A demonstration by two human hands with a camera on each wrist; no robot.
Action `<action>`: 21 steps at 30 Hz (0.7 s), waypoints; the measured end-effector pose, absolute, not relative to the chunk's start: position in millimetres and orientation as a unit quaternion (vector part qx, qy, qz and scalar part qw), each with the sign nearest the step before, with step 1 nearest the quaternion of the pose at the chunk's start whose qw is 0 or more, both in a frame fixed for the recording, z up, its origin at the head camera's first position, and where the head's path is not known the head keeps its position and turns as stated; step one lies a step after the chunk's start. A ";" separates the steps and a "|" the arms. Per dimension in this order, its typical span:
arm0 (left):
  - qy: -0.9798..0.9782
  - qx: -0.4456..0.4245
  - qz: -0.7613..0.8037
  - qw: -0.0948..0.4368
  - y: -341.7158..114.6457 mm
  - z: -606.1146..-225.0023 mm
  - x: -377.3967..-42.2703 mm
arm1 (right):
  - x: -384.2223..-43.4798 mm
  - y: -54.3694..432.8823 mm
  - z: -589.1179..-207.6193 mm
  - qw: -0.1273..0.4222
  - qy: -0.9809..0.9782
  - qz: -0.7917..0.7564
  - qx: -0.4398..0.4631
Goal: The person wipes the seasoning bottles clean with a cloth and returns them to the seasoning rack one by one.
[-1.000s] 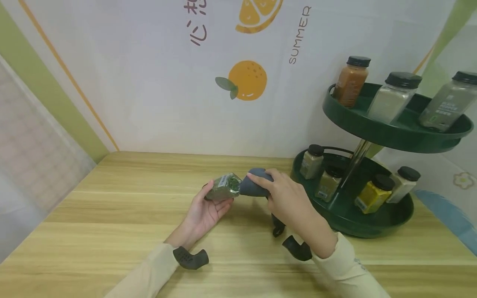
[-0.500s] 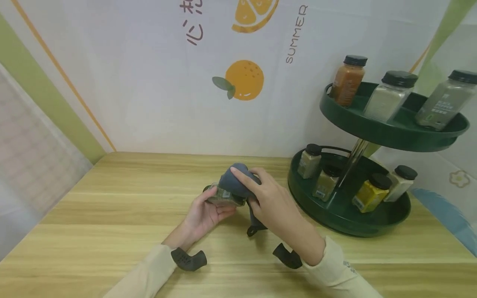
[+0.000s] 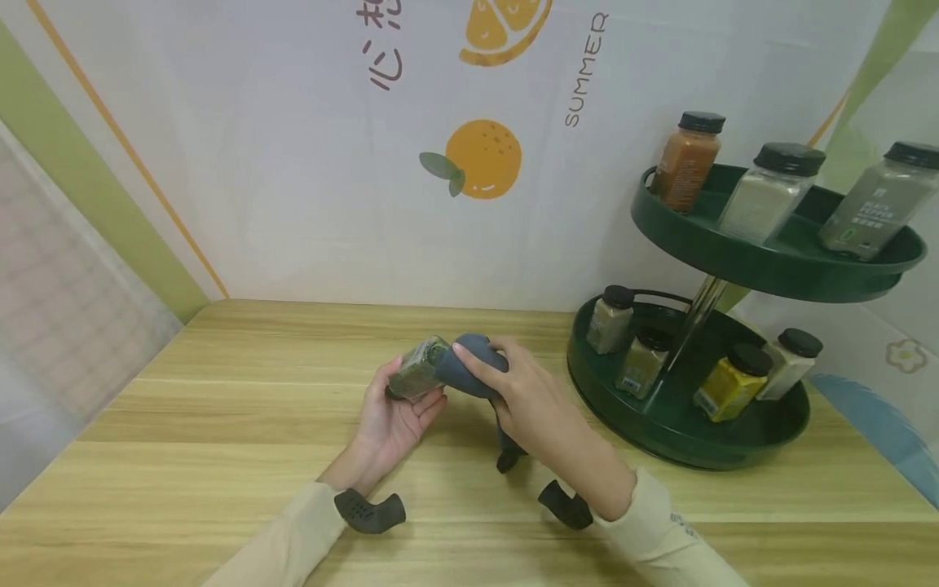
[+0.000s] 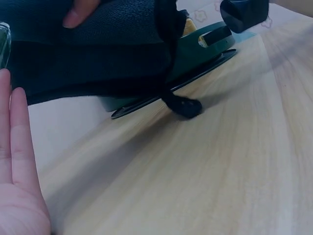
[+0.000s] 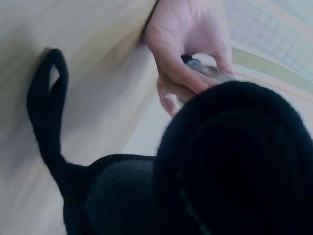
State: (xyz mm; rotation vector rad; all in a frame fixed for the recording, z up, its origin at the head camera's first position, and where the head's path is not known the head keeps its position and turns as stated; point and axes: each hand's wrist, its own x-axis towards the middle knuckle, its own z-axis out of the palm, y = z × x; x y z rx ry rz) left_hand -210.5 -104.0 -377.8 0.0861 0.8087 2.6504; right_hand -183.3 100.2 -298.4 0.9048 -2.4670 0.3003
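Observation:
My left hand [image 3: 389, 424] holds a clear spice jar [image 3: 418, 373] filled with green herb flakes, tilted over the table with its base up and to the right. My right hand [image 3: 539, 412] grips a folded blue-grey cloth [image 3: 469, 368] against the jar's base end. Part of the cloth hangs below the hand, ending in a black loop [image 5: 49, 98] that shows in the right wrist view. In the left wrist view the dark cloth [image 4: 93, 68] covers the upper left, beside a sliver of the jar [image 4: 4, 44]. The jar's cap end is mostly hidden by the left hand.
A two-tier green rack stands at the right. Its upper tray [image 3: 778, 267] bears an orange spice jar [image 3: 685, 171] and two others; the lower tray [image 3: 689, 447] bears several, one yellow [image 3: 732, 387]. The wooden table [image 3: 220, 408] meets a printed curtain [image 3: 315, 204] behind.
The cloth moves from the jar's base end onto its upper side, then back to the base. The jar shifts slightly left and its base tips up. Both hands keep their hold.

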 end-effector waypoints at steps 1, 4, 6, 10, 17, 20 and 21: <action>0.288 0.027 0.940 0.182 -104.2 -377.9 -210.9 | -183.5 101.3 -297.3 0.239 -0.910 0.105 0.323; 0.294 0.025 0.938 0.182 -104.4 -377.8 -211.2 | -184.4 105.9 -292.8 0.223 -0.924 0.082 0.300; 0.296 0.025 0.938 0.182 -104.2 -378.1 -211.1 | -185.4 109.7 -290.6 0.221 -0.929 0.065 0.290; 0.294 0.032 0.938 0.183 -103.8 -379.0 -210.7 | -188.0 114.5 -288.3 0.218 -0.938 0.059 0.264; 0.362 0.065 0.910 0.191 -100.0 -379.2 -210.0 | -183.7 111.4 -284.3 0.260 -0.915 0.169 0.258; 0.398 0.088 0.892 0.195 -98.2 -379.0 -209.9 | -181.7 108.1 -284.8 0.261 -0.908 0.177 0.276; 0.404 0.093 0.888 0.197 -97.7 -379.0 -209.9 | -181.3 107.1 -285.2 0.259 -0.907 0.173 0.282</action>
